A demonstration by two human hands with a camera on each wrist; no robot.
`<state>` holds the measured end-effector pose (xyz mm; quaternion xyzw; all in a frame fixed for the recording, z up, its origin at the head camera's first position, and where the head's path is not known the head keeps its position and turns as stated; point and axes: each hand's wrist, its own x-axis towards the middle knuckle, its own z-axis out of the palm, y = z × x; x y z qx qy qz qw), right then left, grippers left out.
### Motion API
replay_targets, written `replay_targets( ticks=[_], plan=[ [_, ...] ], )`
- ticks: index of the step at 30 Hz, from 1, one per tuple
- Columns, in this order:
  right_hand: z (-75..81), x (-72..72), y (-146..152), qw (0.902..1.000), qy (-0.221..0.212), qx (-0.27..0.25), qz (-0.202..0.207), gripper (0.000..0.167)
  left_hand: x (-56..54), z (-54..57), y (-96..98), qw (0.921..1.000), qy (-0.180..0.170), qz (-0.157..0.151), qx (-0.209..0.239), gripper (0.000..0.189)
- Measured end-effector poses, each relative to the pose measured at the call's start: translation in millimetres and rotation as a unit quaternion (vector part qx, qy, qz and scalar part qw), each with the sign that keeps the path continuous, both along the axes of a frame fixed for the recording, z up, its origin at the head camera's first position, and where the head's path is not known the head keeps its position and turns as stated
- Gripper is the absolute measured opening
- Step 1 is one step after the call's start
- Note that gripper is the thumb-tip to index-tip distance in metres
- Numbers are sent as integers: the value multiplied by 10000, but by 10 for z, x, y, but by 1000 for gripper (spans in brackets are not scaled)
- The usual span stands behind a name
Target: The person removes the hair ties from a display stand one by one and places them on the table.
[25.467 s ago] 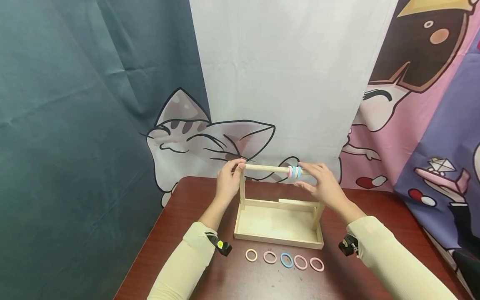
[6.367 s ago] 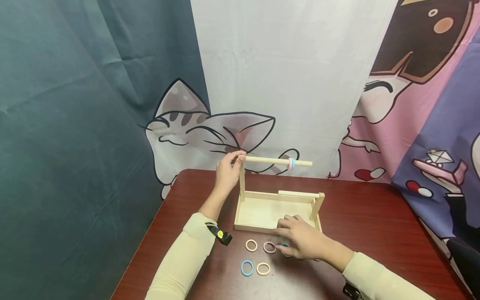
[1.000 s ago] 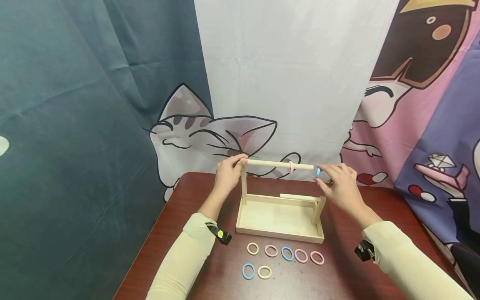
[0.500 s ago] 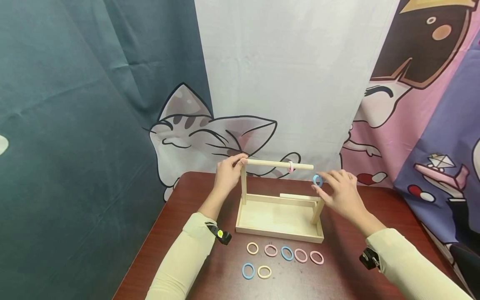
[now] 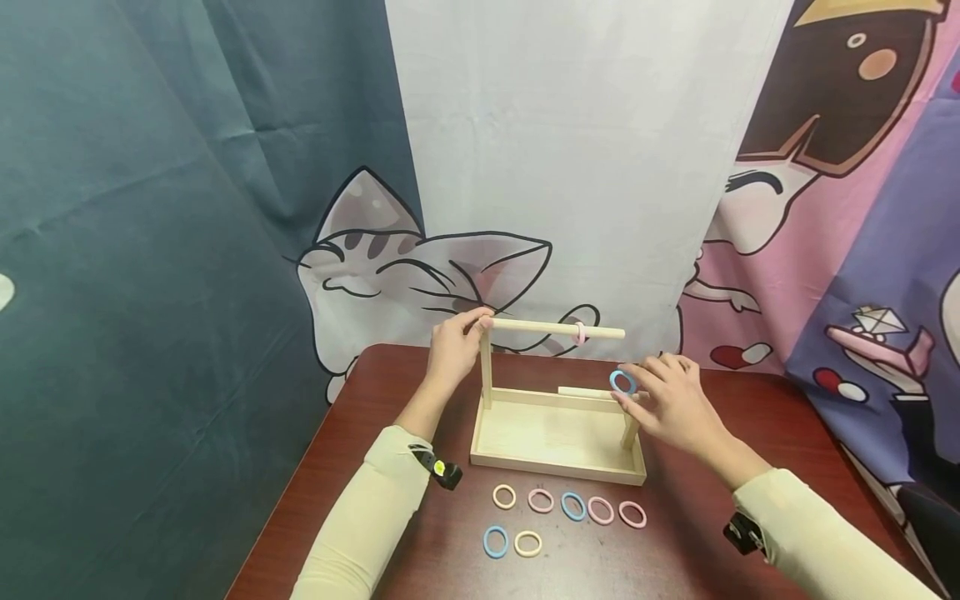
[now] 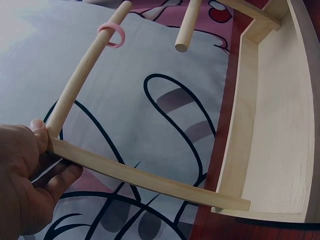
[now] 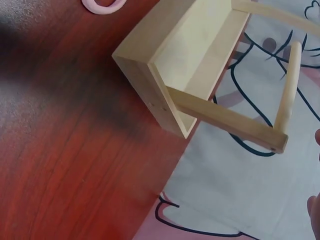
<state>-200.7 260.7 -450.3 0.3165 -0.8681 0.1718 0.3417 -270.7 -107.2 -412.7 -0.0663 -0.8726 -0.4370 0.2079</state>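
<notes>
A pale wooden rack (image 5: 555, 479) has a tall post at left and a short one at right, each bearing a horizontal rod. My left hand (image 5: 454, 348) grips the top corner of the tall post, also seen in the left wrist view. One pink ring (image 5: 580, 333) hangs on the upper rod (image 5: 532, 326). Between thumb and fingers, my right hand (image 5: 671, 404) pinches a blue ring (image 5: 622, 382), off the rod and in front of the short post's top. Only fingertips (image 7: 313, 215) of the right hand show in the right wrist view; its ring is out of that frame.
On the red-brown table (image 5: 420, 550), several rings lie before the rack: a back row with a cream ring (image 5: 504, 497), pink ones and a blue one, and a front pair, blue (image 5: 496, 542) and cream (image 5: 528, 544). A printed curtain (image 5: 480, 167) hangs behind.
The right hand has drawn the blue ring off the rod's free end and lowered it, turning it face-on. Earlier several rings sat on the rod; a blue and a cream ring joined the table.
</notes>
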Motion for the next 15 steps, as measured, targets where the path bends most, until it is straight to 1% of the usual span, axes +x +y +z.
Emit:
replay_targets(
  ticks=[4,7,11,15],
  plan=[
    [-48,31,-29,9999,-29,118,114,41,-4,-5,-6,10000,-30,9,-9,36],
    [-80,57,-54,9996,32,210,207,40,-4,-9,-8,10000,-11,8,-51,41],
    [-122,100,-91,9988,94,340,336,38,3,-9,-6,10000,-5,6,-58,37],
    [-159,145,-133,9978,144,474,442,43,12,1,-3,10000,-36,15,-30,33]
  ],
)
